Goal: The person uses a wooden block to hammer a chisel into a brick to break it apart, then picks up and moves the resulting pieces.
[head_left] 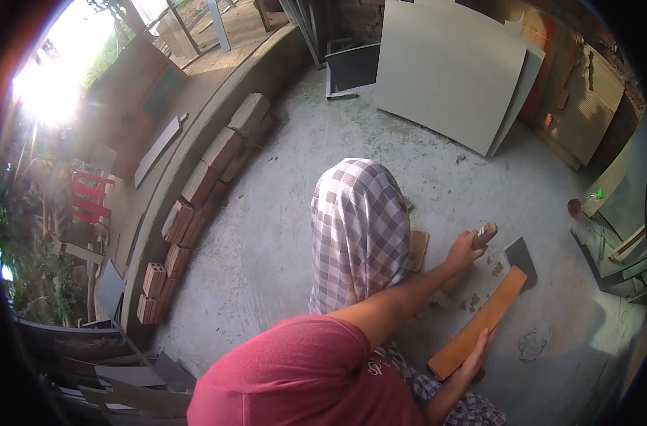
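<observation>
My left hand (465, 250) is closed round a brown, wooden-looking handle (486, 235). Its rounded end sticks out past my fingers, and the grip hides its middle. Lower down, my right hand (474, 356) grips the near part of an orange-brown wooden strip (480, 323), fingers along its right edge. The strip slants away to the upper right. Its far end overlaps a flat dark grey piece (521, 261) in this view. Between my hands, brown scraps (472, 303) are scattered on the floor. My knee, under checked cloth (359, 220), rises left of them.
A flat brown block (419, 250) lies beside my knee. A crumpled clear wrapper (534, 339) is right of the strip. Bricks (203, 181) line a low ledge on the left. Large pale panels (448, 71) lean at the back; metal frames (615, 263) stand far right.
</observation>
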Tool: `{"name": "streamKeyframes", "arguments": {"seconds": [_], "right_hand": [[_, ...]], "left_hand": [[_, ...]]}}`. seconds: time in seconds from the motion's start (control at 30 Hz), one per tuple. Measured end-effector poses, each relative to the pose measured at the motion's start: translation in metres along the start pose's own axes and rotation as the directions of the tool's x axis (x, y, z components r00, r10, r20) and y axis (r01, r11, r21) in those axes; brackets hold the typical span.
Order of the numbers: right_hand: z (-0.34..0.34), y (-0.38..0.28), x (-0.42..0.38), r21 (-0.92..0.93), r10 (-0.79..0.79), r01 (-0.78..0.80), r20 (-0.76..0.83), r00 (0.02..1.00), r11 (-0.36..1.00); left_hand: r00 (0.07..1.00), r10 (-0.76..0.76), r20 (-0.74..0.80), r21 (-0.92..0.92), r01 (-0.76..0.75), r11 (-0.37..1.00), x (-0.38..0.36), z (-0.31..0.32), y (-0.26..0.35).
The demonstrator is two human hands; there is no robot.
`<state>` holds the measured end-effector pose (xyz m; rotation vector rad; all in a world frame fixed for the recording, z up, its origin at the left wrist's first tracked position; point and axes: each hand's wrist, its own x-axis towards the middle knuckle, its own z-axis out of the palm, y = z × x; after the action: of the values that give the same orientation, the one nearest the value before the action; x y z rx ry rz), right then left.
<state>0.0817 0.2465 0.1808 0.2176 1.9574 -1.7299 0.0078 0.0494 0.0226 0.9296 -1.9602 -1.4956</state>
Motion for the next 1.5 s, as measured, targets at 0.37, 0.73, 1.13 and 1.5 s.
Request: {"name": "streamKeyframes", "arguments": {"seconds": [0.37, 0.73, 1.13, 1.5], "right_hand": [[-0.022, 0.028, 0.022, 0.046, 0.002, -0.004, 0.048, 0.999, 0.999], [-0.004, 0.005, 0.003, 0.01, -0.011, 0.01, 0.028, 1.0, 1.0], [-0.007, 0.014, 0.005, 0.043, 0.042, -0.043, 0.043, 0.998, 0.998], [-0.009, 0.0, 0.005, 0.088, 0.068, -0.073, 0.062, 0.996, 0.993]], "left_hand": [[1.0, 0.023, -0.01, -0.02, -0.023, 1.0, -0.001, -0.001, 0.002], [0.999, 0.024, -0.045, -0.022, -0.025, 0.999, 0.001, -0.003, 0.0], [0.999, -0.009, -0.034, -0.032, 0.008, 0.999, -0.001, -0.008, 0.004], [1.0, -0.028, -0.014, 0.006, 0.028, 1.0, 0.003, -0.009, 0.007]]}}
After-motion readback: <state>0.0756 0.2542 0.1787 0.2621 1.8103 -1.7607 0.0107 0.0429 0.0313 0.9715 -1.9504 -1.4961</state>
